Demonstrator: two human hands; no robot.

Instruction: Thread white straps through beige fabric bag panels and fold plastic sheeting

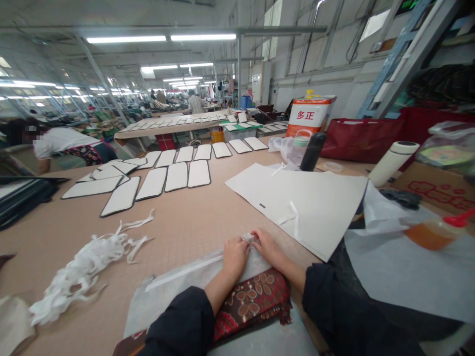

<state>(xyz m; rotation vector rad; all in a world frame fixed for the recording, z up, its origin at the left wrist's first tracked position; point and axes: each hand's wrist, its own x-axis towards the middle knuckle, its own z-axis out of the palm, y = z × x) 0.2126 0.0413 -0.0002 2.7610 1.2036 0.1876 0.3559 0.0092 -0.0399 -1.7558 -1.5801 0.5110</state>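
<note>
My left hand (234, 257) and my right hand (267, 245) meet at the near edge of the table, fingers pinched together on the end of a white strip (185, 273) that lies on a clear plastic sheet (163, 296). Both hands are closed on that strip end. Under my forearms lies a red patterned cloth (252, 299). A large white sheet (308, 198) with small white tapes on it is spread just beyond my right hand.
A heap of white strips (85, 267) lies at the left. Rows of white black-edged panels (163, 180) cover the far table. A black bottle (312, 151), a white cylinder (392, 162), a red-white tin (309, 116) and a glue bottle (434, 232) stand right. A person (67, 143) bends at far left.
</note>
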